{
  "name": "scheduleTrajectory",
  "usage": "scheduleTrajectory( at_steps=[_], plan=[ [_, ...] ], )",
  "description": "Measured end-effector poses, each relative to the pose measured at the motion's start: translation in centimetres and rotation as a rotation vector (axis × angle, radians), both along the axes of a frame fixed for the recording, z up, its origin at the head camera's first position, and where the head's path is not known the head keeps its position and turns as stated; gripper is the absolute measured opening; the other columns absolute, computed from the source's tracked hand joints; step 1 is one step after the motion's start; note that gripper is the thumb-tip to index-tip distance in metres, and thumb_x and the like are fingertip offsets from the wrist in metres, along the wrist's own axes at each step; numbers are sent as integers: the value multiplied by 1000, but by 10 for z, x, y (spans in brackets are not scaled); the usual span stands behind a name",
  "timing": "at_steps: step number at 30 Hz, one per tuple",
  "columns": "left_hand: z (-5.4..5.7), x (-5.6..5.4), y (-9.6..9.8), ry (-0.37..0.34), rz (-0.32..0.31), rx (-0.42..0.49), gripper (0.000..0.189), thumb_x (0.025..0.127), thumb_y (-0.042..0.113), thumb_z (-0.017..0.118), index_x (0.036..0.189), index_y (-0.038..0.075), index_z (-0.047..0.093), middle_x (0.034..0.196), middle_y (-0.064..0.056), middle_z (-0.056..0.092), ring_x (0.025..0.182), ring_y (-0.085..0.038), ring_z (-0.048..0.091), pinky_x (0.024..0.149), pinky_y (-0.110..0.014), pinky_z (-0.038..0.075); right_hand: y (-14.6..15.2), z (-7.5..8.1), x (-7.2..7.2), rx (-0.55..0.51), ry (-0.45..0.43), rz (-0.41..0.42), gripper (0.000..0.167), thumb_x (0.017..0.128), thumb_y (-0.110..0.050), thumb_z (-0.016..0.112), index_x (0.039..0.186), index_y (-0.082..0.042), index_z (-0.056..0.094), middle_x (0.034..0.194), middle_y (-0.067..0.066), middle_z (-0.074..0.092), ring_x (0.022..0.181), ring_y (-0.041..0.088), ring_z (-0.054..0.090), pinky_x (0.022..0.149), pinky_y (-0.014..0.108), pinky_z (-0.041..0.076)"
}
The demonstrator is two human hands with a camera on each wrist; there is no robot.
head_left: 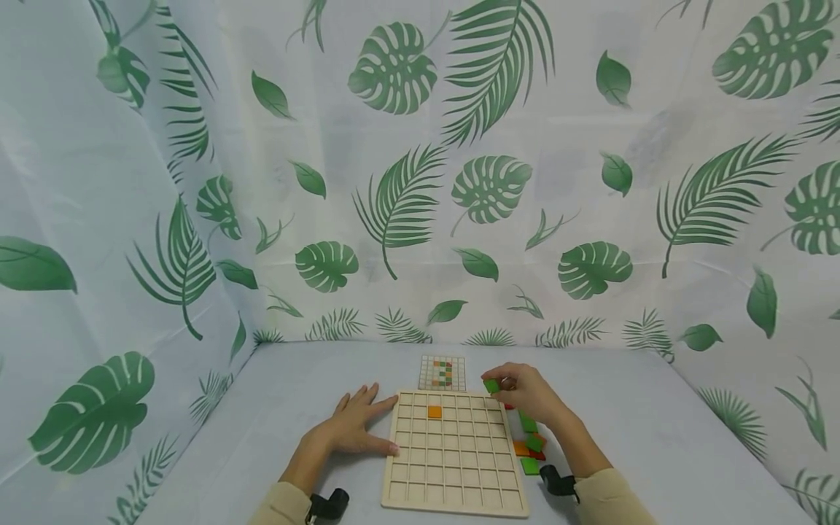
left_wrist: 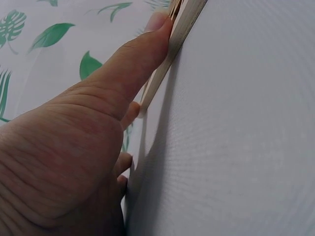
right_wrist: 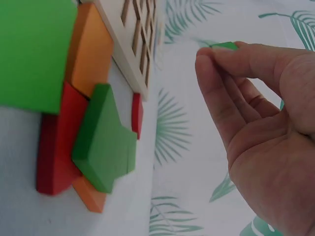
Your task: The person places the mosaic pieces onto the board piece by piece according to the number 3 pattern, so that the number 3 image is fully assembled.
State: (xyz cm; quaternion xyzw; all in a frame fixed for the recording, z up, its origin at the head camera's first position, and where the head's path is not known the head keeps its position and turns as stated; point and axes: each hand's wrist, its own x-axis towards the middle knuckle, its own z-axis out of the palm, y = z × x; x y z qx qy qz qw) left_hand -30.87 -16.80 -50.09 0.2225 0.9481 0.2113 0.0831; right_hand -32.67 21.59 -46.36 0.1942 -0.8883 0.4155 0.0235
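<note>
My right hand [head_left: 525, 391] pinches a green square tile [head_left: 491, 386] between thumb and fingers, above the far right corner of a wooden grid board [head_left: 454, 510]. In the right wrist view only an edge of that green tile [right_wrist: 225, 45] shows past the fingertips. My left hand [head_left: 357, 423] lies with spread fingers at the board's left side, its thumb and index finger touching the edge. The left wrist view shows the thumb [left_wrist: 133, 64] against the board's side [left_wrist: 184, 29]. One orange tile [head_left: 434, 412] sits in a cell near the board's far left.
Loose green, red and orange tiles lie in a heap right of the board, among them a green tile [head_left: 530, 466] and an orange tile [head_left: 521, 448]. Behind the board lies a small pattern card [head_left: 426, 373] with coloured squares. A leaf-print cloth [head_left: 407, 306] hangs behind.
</note>
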Motion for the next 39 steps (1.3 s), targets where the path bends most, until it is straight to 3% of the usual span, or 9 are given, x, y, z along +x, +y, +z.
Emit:
scheduleTrajectory(
  at_steps=[7, 14, 23, 39],
  plan=[
    [0, 0, 0, 3, 7, -5, 105, 75, 77, 76, 162, 31, 39, 173, -20, 19, 161, -44, 12, 127, -69, 6, -14, -1, 2, 7, 39, 36, 33, 92, -1, 75, 125, -4, 74, 119, 11, 73, 92, 19, 70, 69, 27, 60],
    [3, 3, 0, -3, 5, 6, 103, 77, 73, 78, 162, 29, 39, 173, -22, 19, 161, -45, 12, 127, -69, 6, -31, 0, 2, 22, -21, 39, 34, 90, -4, 79, 123, -1, 72, 107, 4, 74, 87, 15, 67, 74, 28, 59],
    [5, 7, 1, -9, 1, 10, 102, 78, 71, 78, 162, 27, 39, 172, -23, 18, 160, -46, 11, 127, -70, 6, -42, -1, 4, 101, 15, 105, 34, 90, -10, 81, 123, -3, 74, 98, -2, 72, 82, 14, 60, 69, 24, 52],
    [8, 6, 3, 3, 0, 3, 103, 78, 71, 79, 161, 26, 41, 172, -23, 20, 160, -46, 13, 127, -70, 7, -48, -1, -5, 114, 21, 170, 23, 91, -13, 81, 114, -10, 77, 92, -5, 71, 81, 13, 63, 69, 24, 54]
  ],
)
